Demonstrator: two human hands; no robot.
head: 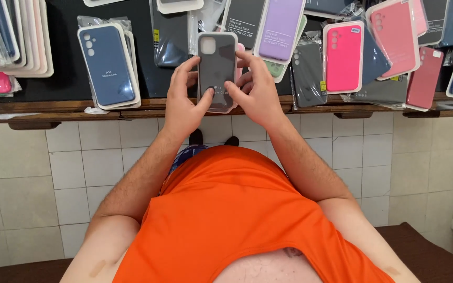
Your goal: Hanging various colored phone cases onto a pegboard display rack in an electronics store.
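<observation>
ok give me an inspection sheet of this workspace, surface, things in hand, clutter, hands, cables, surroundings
surface: dark counter with a wooden front edge, covered in packaged goods
job's things: dark grey phone case in a clear sleeve, held upright over the counter edge; a pink one shows just behind it
clutter: blue phone case to the left, lilac case and bright pink case to the right, stacks of more cases at both ends
grippers: left hand and right hand both grip the dark grey case, thumbs on its front
cables: nothing seen
surroundings: white tiled floor, orange shirt in the foreground
</observation>
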